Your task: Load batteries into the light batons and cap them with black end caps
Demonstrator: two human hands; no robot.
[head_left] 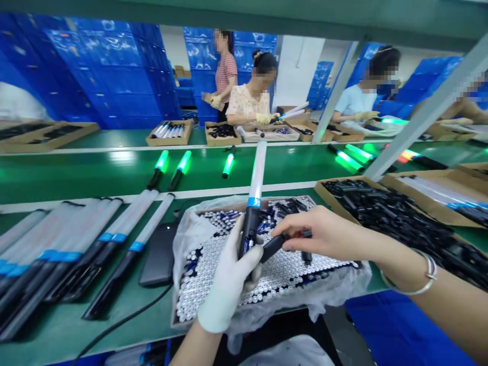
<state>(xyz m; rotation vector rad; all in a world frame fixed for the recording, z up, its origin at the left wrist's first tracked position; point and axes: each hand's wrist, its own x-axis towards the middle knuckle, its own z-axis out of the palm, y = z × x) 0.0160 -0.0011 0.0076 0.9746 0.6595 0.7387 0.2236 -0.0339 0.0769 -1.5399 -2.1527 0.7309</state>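
The gloved left hand [229, 274] grips a light stick [257, 175] by its black handle, where a blue battery [248, 245] shows in the open slot. The right hand [318, 231] pinches a black cover [272, 249] just beside it. Beneath both sits a plastic-lined box [282, 303] of batteries [204, 272]. To the left lie a phone [157, 256] and more sticks [72, 244]; to the right, a carton [324, 192] of black parts [404, 229]. Green-lit sticks [229, 163] lie farther off, and co-workers [247, 107] are on the far side.

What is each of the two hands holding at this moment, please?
Left hand: closed, holding a stick.
Right hand: closed, pinching a black piece.
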